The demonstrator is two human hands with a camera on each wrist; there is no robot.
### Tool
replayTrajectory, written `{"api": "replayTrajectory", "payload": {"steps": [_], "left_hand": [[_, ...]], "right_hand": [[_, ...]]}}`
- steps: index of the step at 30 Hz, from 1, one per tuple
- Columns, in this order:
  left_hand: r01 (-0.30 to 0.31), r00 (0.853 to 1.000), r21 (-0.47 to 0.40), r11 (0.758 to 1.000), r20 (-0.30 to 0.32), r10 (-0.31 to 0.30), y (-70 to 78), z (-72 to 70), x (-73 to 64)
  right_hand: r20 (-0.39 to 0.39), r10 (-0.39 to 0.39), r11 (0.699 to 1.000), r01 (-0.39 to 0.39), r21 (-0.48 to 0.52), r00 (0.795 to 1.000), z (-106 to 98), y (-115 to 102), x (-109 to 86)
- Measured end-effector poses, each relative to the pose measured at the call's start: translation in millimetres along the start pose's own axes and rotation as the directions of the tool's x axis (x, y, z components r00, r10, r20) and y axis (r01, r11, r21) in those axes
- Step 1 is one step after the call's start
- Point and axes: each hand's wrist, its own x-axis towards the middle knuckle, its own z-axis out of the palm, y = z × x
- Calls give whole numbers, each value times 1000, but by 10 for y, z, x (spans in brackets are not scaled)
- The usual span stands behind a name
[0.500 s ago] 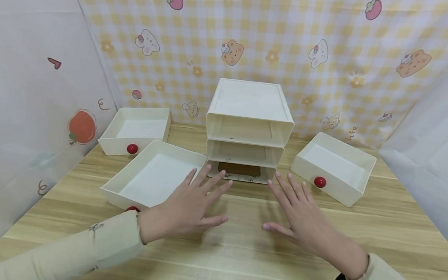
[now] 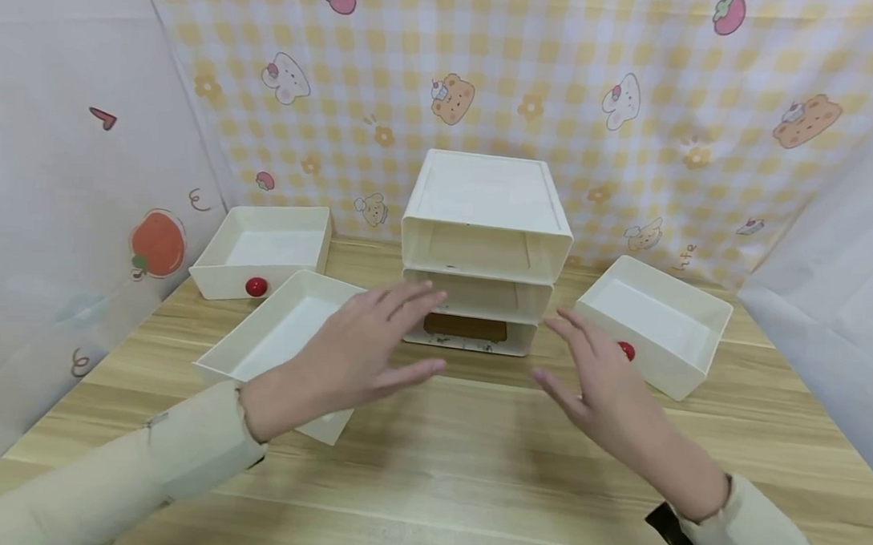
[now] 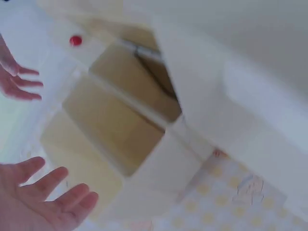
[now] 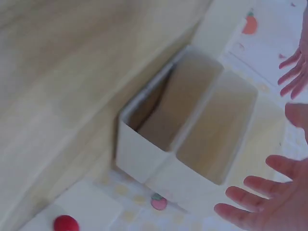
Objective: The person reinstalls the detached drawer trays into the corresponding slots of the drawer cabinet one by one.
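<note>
A white three-tier drawer cabinet (image 2: 488,192) stands at the middle back, its three slots facing me without drawers. My left hand (image 2: 351,342) hovers in front of its left side, over the near-left drawer (image 2: 283,335), hiding part of it. In front of the cabinet's right side, my right hand (image 2: 609,391) is held in the air, partly covering the red knob (image 2: 626,350) of the right drawer (image 2: 660,356). Both hands hold nothing, fingers extended, palms turned toward each other. In the left wrist view, the fingers (image 3: 72,202) appear beside the cabinet (image 3: 159,178).
Another white drawer (image 2: 212,281) with a red knob (image 2: 256,286) sits at the back left, close to the near-left drawer. Wood-grain tabletop (image 2: 466,466) lies under everything. A checked cartoon curtain (image 2: 531,51) hangs behind, with pale cloth on both sides.
Both hands have risen from low over the table and turned from palms down to facing each other. The spread fingers have come closer together. The cabinet and drawers stay in place.
</note>
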Motion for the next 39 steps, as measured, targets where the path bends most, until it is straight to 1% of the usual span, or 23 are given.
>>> {"api": "replayTrajectory", "payload": {"steps": [2, 4, 7, 9, 11, 13, 14, 16, 19, 22, 25, 27, 29, 31, 32, 33, 34, 36, 38, 39], "left_hand": [[8, 998, -61, 998, -60, -12, -45, -94, 57], [23, 994, -126, 992, -105, -37, -93, -186, 120], [47, 985, -221, 974, -152, -82, -173, -299, 237], [65, 977, -268, 961, -178, -115, -227, -361, 322], [89, 969, -307, 948, -193, -154, -285, -403, 414], [131, 958, -356, 925, -193, -210, -338, -435, 501], [153, 953, -386, 910, -187, -240, -363, -446, 546], [208, 940, -452, 868, -151, -304, -411, -462, 639], [291, 918, -533, 795, -80, -389, -487, -466, 764], [369, 889, -572, 733, -12, -457, -574, -445, 853], [424, 861, -604, 674, 39, -507, -660, -409, 907], [451, 843, -645, 617, 81, -531, -702, -386, 928], [474, 826, -693, 543, 135, -548, -725, -363, 950], [491, 809, -732, 472, 183, -558, -737, -336, 971], [498, 801, -749, 437, 205, -563, -740, -323, 980], [503, 795, -761, 409, 222, -564, -742, -312, 988], [513, 786, -766, 387, 239, -569, -742, -300, 997], [519, 778, -778, 355, 258, -572, -746, -281, 1003], [519, 773, -789, 329, 271, -573, -742, -271, 1003], [520, 772, -792, 321, 274, -574, -741, -269, 1002]], "right_hand": [[-41, 24, 999, -23, 43, 999, -58, 12, 88], [-75, 64, 994, -57, 93, 995, -129, 29, 192], [-110, 154, 974, -133, 183, 982, -254, 65, 362], [-118, 225, 951, -192, 241, 967, -340, 90, 486], [-103, 307, 919, -267, 291, 946, -418, 113, 604], [-71, 385, 880, -343, 328, 920, -478, 134, 712], [-56, 413, 865, -372, 337, 909, -496, 148, 764], [-27, 462, 837, -426, 345, 886, -519, 178, 852], [10, 513, 805, -485, 341, 859, -509, 230, 966], [45, 548, 772, -526, 356, 835, -468, 279, 1065], [70, 576, 732, -552, 399, 815, -421, 325, 1147], [81, 593, 705, -565, 429, 801, -394, 353, 1191], [103, 612, 673, -584, 454, 784, -370, 381, 1223], [129, 622, 643, -597, 479, 773, -350, 406, 1243], [142, 625, 629, -604, 489, 767, -342, 416, 1249], [156, 627, 618, -609, 497, 763, -336, 426, 1253], [168, 630, 607, -616, 502, 758, -332, 433, 1256], [185, 636, 591, -627, 507, 749, -328, 441, 1260], [198, 643, 582, -641, 501, 739, -326, 445, 1264], [202, 646, 580, -646, 496, 736, -328, 446, 1267]]}}
